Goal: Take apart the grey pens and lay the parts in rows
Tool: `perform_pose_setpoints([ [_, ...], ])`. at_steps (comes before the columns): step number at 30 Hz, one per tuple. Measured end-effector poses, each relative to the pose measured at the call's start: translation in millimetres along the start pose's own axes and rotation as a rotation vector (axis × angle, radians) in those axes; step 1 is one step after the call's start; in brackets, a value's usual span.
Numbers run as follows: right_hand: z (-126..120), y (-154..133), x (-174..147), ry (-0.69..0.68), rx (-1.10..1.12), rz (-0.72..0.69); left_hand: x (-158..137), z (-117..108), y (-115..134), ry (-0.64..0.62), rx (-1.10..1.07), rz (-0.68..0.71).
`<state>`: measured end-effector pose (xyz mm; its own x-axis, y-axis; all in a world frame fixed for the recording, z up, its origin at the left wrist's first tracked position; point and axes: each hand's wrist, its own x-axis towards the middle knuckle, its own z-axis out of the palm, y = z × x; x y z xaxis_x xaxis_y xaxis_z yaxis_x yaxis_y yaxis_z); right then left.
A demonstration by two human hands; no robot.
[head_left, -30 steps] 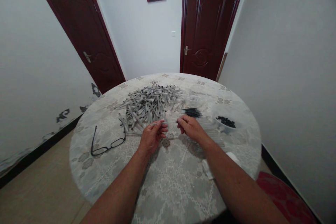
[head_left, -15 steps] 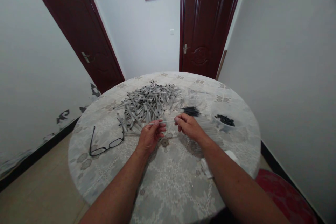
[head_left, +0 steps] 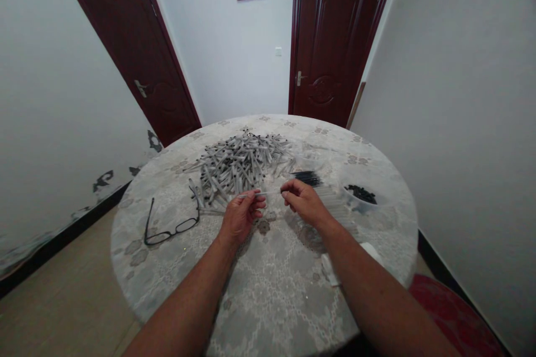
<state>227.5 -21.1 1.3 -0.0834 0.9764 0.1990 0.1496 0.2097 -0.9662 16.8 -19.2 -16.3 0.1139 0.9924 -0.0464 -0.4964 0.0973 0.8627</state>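
My left hand [head_left: 245, 209] is closed around a thin clear pen barrel [head_left: 272, 193], held level above the tablecloth. At the barrel's right end, the thumb and fingers of my right hand [head_left: 304, 199] are pinched together. A small dark bit shows at those fingertips, too small to name. Just beyond my left hand spreads a large heap of pale pens with dark ends [head_left: 237, 162]. Behind my right hand lies a bundle of black pen refills [head_left: 307, 178]. Clear barrels [head_left: 337, 203] lie in a row to its right, partly covered by my forearm.
A clear bowl [head_left: 364, 204] of small black pieces [head_left: 360, 193] stands at the right. Black-framed glasses [head_left: 171, 233] lie open at the left. Near my right forearm is a white object [head_left: 330, 270]. A red seat [head_left: 452, 312] stands beside the round table [head_left: 268, 301].
The whole view has shifted slightly. My hands keep nearly the same pose around the pen barrel, and a dark bit now shows more clearly at my right fingertips.
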Motion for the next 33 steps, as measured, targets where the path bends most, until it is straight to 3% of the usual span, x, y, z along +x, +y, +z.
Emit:
perform_pose_setpoints([
  [6, -8.6, -6.6, -1.3, 0.118, -0.186, -0.082, 1.5, -0.9, -0.4, 0.012, -0.018, -0.006],
  [10, -37.1, -18.5, -4.0, 0.424, -0.556, -0.328, 1.8, -1.9, -0.8, 0.008, -0.020, -0.010],
  [12, -59.2, -19.2, -4.1, 0.574, -0.722, -0.378, 1.7, -2.2, -1.4, -0.003, -0.021, -0.007],
  [14, -82.4, -15.5, -3.8, 0.692, -0.873, -0.318, 1.7, -2.2, -2.3, -0.013, -0.019, -0.009],
  [18, -117.7, -6.1, -6.3, 0.813, -1.103, -0.035, 2.0, -2.5, -4.1, -0.024, -0.015, -0.020],
  [21, -130.5, -5.3, -11.7, 0.844, -1.186, 0.136, 2.2, -2.7, -5.0, -0.020, -0.012, -0.029],
  [24, -136.2, -6.7, -16.4, 0.848, -1.204, 0.216, 1.7, -2.5, -5.3, -0.021, -0.015, -0.033],
  [28, -139.2, -4.1, -17.1, 0.844, -1.192, 0.196, 0.4, -1.1, -4.6, -0.040, -0.019, -0.034],
  [33, -134.1, -0.3, -9.8, 0.899, -1.155, -0.045, -0.4, 0.5, -3.3, -0.042, -0.012, -0.042],
])
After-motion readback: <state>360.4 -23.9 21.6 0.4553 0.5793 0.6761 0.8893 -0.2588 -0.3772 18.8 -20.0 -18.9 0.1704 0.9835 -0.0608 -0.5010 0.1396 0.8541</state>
